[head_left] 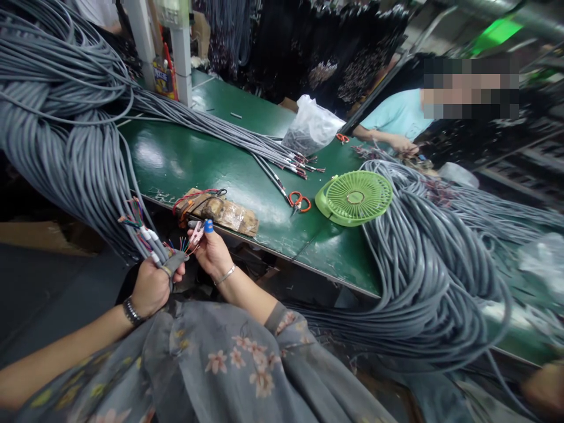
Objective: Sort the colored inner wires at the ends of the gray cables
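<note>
My left hand is closed in a fist round the ends of several grey cables that hang from a thick bundle at the upper left. Coloured wires stick out of the cable ends. My right hand pinches those thin wires between thumb and fingers; blue tape covers one fingertip. Both hands are held below the front edge of the green table, above my lap.
On the table lie a brown taped block, orange-handled scissors, a green fan, a plastic bag and more grey cables. Another person works at the far right.
</note>
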`<state>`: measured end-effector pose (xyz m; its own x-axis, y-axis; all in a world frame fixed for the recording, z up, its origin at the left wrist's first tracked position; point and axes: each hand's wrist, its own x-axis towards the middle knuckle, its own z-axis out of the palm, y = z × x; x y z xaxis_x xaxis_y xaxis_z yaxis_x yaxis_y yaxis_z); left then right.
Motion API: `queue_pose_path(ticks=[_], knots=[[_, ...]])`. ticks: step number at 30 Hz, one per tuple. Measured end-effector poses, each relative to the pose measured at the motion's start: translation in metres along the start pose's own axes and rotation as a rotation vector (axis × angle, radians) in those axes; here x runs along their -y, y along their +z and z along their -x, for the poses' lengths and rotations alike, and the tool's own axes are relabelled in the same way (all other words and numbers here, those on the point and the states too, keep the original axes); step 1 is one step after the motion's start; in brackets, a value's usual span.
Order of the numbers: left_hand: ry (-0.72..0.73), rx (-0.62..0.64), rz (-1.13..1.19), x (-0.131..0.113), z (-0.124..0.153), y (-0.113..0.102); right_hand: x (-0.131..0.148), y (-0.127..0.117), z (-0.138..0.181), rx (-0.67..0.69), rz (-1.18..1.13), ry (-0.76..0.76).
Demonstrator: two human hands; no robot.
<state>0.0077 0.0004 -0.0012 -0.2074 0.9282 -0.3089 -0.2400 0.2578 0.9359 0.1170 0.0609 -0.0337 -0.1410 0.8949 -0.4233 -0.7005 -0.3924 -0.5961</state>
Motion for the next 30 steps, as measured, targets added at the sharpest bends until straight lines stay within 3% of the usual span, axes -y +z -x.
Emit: queue_pose_path(ticks=[7, 12, 17, 20, 25, 30], knots=[[-0.009, -0.009, 0.002, 0.0, 0.001, 0.001, -0.002, -0.001, 0.002, 0.015, -0.009, 0.042], [-0.017, -0.003, -0.003, 0.0, 0.003, -0.006, 0.002, -0.013, 0.006, 0.179, 0.062, 0.119], [0.004, 0.02, -0.034, 0.002, 0.005, -0.013, 0.012, -0.031, 0.013, 0.376, 0.276, 0.23], [0.024, 0.05, -0.077, 0.008, 0.004, -0.016, 0.017, -0.036, 0.015, 0.438, 0.409, 0.222], [0.067, 0.162, -0.19, 0.016, -0.001, -0.021, 0.017, -0.034, 0.017, 0.359, 0.545, 0.11], [-0.032, 0.353, -0.377, 0.009, -0.005, -0.019, 0.011, -0.033, 0.022, 0.364, 0.666, 0.03]])
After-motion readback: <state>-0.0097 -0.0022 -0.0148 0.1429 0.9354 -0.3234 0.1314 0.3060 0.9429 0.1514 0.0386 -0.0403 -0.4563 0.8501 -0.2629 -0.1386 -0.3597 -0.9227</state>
